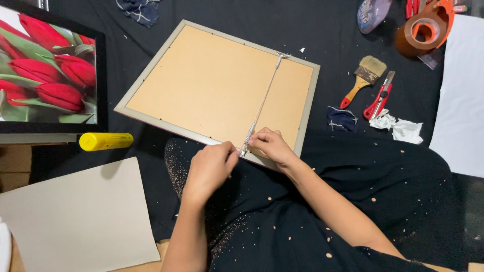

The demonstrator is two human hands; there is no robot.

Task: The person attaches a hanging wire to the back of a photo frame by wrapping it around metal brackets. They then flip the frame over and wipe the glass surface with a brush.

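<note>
1. At the far left stood one framed print of red tulips (48,70) in a black frame, with one yellow cylinder (106,141) lying just below it and one sheet of grey card (80,216) nearer the person.
2. The one picture frame (217,85) lay face down on the black cloth (322,30), its tan backing board up and its near edge at the person's lap. It looked stiff and fairly light; if glass sat under the board it would be fragile, so the grey rim seemed the safest place to lift it.
3. One hanging wire (264,95) ran from a fitting at the far rim down to the near rim. It looked thin, springy and slippery, best pinched close to its coiled end.
4. The left hand (209,168) was closed in a pinch at the wire's near end, on the frame's near edge.
5. The right hand (272,145) rested just beside it, fingertips pressed around the same coiled end; whether it truly gripped the wire, I could not tell.
6. Right of the frame lay two scraps of dark fabric, one small scrap (341,120) near the rim and another scrap (141,10) at the top edge.
7. Further right were one paintbrush (364,78), one red utility knife (379,95), one crumpled white tissue (398,127), one tape dispenser (426,27) and one white sheet (464,95).
</note>
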